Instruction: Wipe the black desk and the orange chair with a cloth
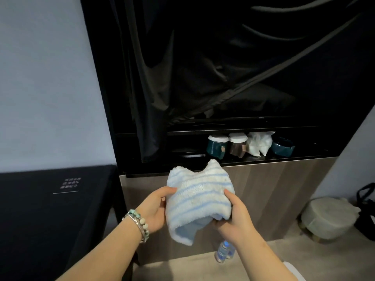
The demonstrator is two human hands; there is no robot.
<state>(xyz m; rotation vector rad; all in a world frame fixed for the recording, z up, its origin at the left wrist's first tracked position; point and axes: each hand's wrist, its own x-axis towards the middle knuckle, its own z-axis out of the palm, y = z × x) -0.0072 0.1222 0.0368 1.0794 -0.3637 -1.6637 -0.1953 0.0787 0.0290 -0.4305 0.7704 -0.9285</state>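
Filling the left side is the black worktop (40, 209). Toward its far right corner it carries a few lines of small white writing (71, 183) over a thin white rule, too blurred to read. Right of that edge, the left hand (156, 209), beaded bracelets (138, 222) at the wrist, grips one side of a fluffy blue-and-white striped cloth (198, 197). The right hand (235, 218) clamps the other side, thumb on top, so both hands hold the cloth in the air, off the worktop.

Behind, under a black drape (203, 67), a dark shelf (284, 157) carries a teal mug (216, 148) and a brown mug (237, 146), both under white lids that hide any contents. Beside them are a clear bag (259, 142) of something white and a teal bowl (283, 147). Small water bottles (223, 251) stand on the floor below, with a pale stool (324, 218) and a black bag (367, 209) farther right.
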